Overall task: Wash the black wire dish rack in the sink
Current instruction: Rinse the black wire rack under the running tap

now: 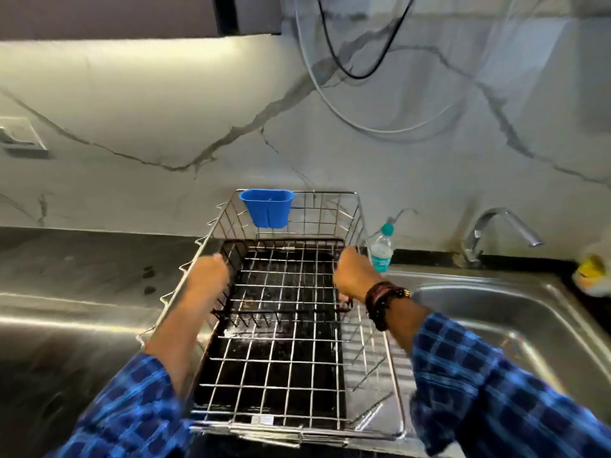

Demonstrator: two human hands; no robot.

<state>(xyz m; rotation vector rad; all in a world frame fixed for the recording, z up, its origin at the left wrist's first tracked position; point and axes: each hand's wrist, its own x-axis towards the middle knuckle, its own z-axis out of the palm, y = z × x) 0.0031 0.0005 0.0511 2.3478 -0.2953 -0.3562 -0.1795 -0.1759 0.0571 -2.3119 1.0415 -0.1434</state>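
Note:
The wire dish rack stands on the steel counter just left of the sink, its right side reaching over the sink's edge. Beneath its grid lies a wet black tray, and a short black row of prongs crosses the inside. A blue plastic cup holder hangs on the far rim. My left hand grips the left top rim. My right hand is curled round the right side wire. Both sleeves are blue plaid.
A tap stands behind the sink at the marble wall. A clear water bottle with a teal cap is right beside my right hand. A yellow item lies at the far right edge. White and black cables hang on the wall.

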